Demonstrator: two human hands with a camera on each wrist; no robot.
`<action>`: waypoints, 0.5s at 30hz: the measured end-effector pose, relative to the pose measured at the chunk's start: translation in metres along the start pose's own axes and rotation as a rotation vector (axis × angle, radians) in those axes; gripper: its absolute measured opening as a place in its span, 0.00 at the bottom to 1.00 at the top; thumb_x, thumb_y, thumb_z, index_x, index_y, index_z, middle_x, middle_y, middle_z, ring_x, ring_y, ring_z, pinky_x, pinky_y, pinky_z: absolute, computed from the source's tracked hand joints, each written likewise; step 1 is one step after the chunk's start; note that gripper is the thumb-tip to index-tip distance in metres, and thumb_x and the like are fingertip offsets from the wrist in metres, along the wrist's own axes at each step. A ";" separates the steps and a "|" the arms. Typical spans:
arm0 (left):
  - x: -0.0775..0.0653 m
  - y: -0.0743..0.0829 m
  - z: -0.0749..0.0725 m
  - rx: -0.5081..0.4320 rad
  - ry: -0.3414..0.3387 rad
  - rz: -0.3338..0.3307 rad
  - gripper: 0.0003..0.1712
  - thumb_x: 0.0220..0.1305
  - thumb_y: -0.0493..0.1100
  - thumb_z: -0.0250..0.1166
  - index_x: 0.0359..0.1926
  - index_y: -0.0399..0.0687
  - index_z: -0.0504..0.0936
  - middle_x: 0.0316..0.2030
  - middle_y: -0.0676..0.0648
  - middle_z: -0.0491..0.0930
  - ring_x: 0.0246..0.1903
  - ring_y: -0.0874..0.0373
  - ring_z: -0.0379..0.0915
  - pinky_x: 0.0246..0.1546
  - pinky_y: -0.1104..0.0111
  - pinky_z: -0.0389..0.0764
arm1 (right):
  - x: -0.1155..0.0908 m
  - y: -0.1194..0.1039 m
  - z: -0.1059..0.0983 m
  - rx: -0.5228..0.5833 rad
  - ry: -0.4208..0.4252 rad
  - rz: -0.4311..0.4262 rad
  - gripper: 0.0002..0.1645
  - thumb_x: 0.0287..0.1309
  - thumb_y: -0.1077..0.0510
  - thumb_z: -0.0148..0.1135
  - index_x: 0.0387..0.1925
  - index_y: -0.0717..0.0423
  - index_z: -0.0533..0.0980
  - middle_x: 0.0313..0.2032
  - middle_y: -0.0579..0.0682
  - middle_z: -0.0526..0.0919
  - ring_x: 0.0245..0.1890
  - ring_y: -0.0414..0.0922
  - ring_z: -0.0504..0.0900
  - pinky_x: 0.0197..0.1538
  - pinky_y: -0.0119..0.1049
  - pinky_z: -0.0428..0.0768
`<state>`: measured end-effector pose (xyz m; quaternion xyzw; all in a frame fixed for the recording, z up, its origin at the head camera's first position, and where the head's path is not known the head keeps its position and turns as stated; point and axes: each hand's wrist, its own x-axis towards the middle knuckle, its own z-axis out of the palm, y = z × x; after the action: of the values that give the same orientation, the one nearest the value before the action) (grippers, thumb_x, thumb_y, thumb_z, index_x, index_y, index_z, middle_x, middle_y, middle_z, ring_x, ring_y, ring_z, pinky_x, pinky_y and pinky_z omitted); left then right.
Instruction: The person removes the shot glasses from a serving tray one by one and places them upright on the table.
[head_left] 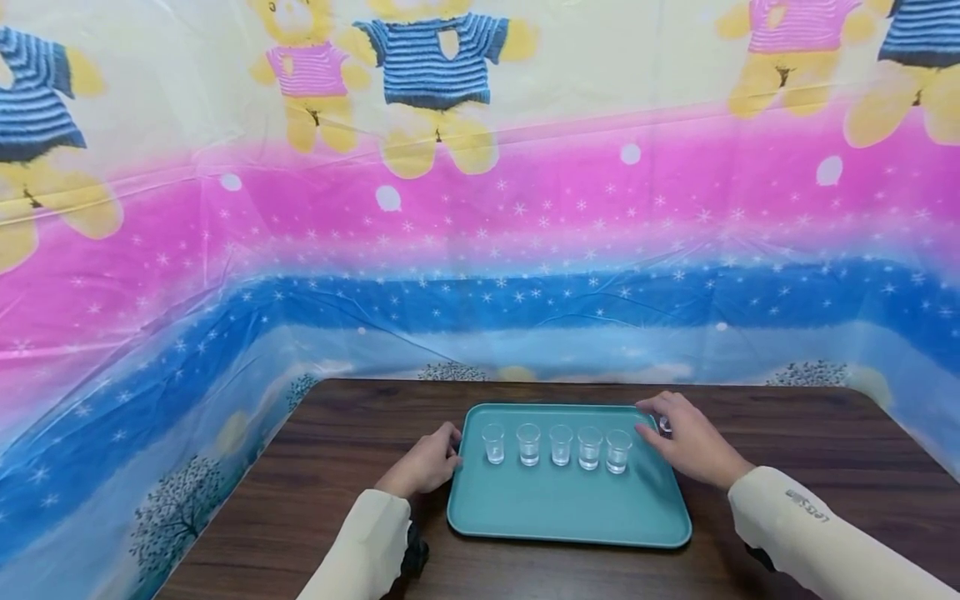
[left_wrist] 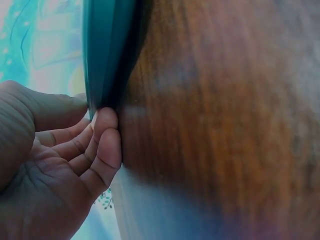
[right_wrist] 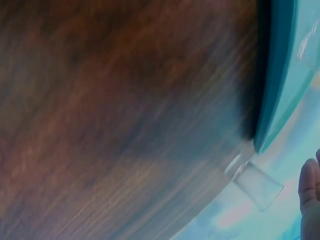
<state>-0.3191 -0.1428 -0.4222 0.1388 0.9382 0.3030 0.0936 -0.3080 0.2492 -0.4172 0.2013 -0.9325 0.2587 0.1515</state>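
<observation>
A teal tray [head_left: 562,508] lies on the table, with several small clear shot glasses [head_left: 560,446] standing upright in a row across its back half. My left hand [head_left: 427,462] is at the tray's left rim. In the left wrist view its thumb and curled fingers [left_wrist: 106,122] pinch the tray edge [left_wrist: 102,55]. Over the tray's back right corner reaches my right hand [head_left: 690,437], thumb and fingers spread apart. Another shot glass [right_wrist: 257,185] stands on the table just outside that corner; the right hand partly hides it in the head view and is apart from it in the right wrist view.
The dark wooden table [head_left: 330,442] runs beyond the tray on every side. Behind it hangs a printed curtain [head_left: 465,242] with bears and snowflakes, meeting the table's back edge. A dark strap [head_left: 414,550] shows at the left wrist.
</observation>
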 end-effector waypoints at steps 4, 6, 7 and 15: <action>0.000 0.000 0.000 -0.001 0.001 0.004 0.16 0.68 0.34 0.57 0.55 0.36 0.67 0.33 0.46 0.71 0.29 0.56 0.69 0.31 0.62 0.73 | -0.003 -0.008 0.004 0.041 -0.050 -0.019 0.21 0.62 0.49 0.61 0.52 0.57 0.76 0.44 0.50 0.75 0.43 0.49 0.75 0.40 0.45 0.75; 0.000 0.000 0.000 -0.001 0.002 0.009 0.17 0.68 0.34 0.57 0.55 0.36 0.67 0.33 0.46 0.71 0.29 0.56 0.69 0.31 0.62 0.72 | -0.003 -0.011 0.006 0.045 -0.069 -0.024 0.22 0.61 0.48 0.62 0.52 0.57 0.76 0.44 0.49 0.76 0.44 0.49 0.75 0.42 0.45 0.75; 0.000 0.000 -0.001 -0.002 0.003 0.011 0.17 0.68 0.34 0.57 0.55 0.36 0.67 0.33 0.46 0.71 0.29 0.56 0.69 0.31 0.62 0.72 | -0.003 -0.012 0.006 0.048 -0.079 -0.030 0.22 0.61 0.49 0.63 0.52 0.57 0.76 0.44 0.49 0.76 0.44 0.48 0.75 0.41 0.45 0.75; 0.001 -0.001 0.001 -0.002 0.003 0.016 0.16 0.67 0.33 0.57 0.54 0.36 0.67 0.33 0.46 0.71 0.29 0.56 0.70 0.31 0.61 0.73 | -0.003 -0.017 0.010 0.053 -0.104 -0.075 0.21 0.55 0.53 0.68 0.49 0.57 0.76 0.39 0.45 0.76 0.39 0.42 0.75 0.40 0.40 0.77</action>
<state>-0.3201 -0.1431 -0.4238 0.1458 0.9369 0.3047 0.0897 -0.2992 0.2308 -0.4194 0.2535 -0.9237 0.2667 0.1069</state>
